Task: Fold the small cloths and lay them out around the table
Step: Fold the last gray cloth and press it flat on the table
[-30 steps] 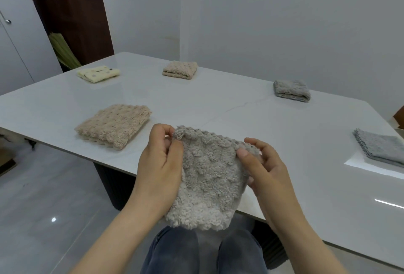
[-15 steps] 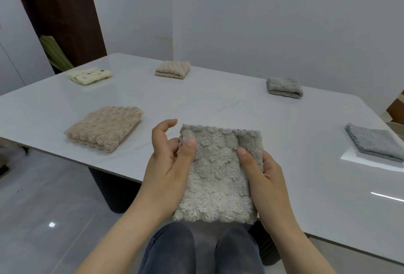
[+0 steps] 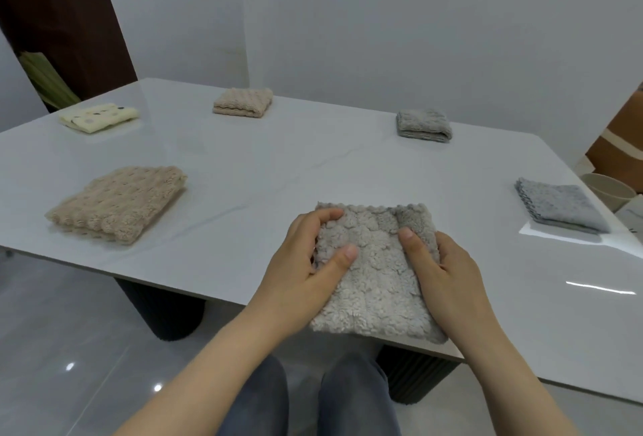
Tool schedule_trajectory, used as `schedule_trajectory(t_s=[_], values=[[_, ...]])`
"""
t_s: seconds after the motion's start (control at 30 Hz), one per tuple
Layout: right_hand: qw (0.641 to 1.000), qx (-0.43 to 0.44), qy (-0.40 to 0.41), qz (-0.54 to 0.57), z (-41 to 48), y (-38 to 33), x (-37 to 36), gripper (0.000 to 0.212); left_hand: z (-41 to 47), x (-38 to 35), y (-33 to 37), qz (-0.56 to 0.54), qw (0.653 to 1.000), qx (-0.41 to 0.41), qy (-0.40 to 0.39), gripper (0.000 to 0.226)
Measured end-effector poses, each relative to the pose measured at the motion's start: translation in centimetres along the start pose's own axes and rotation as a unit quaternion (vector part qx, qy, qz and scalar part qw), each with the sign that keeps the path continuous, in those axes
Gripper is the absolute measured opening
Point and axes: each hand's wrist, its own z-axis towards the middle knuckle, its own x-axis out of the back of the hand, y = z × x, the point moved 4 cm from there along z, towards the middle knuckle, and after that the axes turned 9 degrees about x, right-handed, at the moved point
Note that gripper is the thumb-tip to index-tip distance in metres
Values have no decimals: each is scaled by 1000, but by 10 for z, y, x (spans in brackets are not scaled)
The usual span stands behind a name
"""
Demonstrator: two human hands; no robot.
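Knees in grey trousers (image 3: 257,397) at the bottom of view. Folded pale cloth (image 3: 377,289) is held at the near edge of the table (image 3: 278,164), its near end past the edge; cannot tell whether it rests on the surface. Left hand (image 3: 295,268) grips its left side: thumb on top, fingers (image 3: 325,219) curled over the far-left corner. Right hand (image 3: 445,272) grips its right side: thumb on top, other fingers hidden beneath. Left of it, well apart: folded tan cloth (image 3: 118,202) by the near edge. Right: flat grey cloth (image 3: 560,204) by the right edge. Far row, left to right: dotted cream cloth (image 3: 99,117), small tan cloth (image 3: 243,102), small grey cloth (image 3: 422,125). Each is folded, all well apart.
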Motion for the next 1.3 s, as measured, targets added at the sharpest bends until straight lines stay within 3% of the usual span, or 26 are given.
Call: schedule_trajectory(t_s=[0.27,0.47,0.63,0.97,1.3], values=[[993,-75,24,89,0,42,33,30,25,-49,-6,-23,994,71,-76,68],[997,-46,69,4,-7,63,49,32,38,-78,-8,-83,991,94,-39,47],[995,-48,77,-37,-5,77,62,38,43,-97,-8,-55,994,91,-28,27],[989,-46,105,-98,-7,79,65,41,38,-111,-12,27,999,46,13,32],[988,-70,97,-96,-10,81,75,40,32,-116,-9,69,997,21,-17,33]])
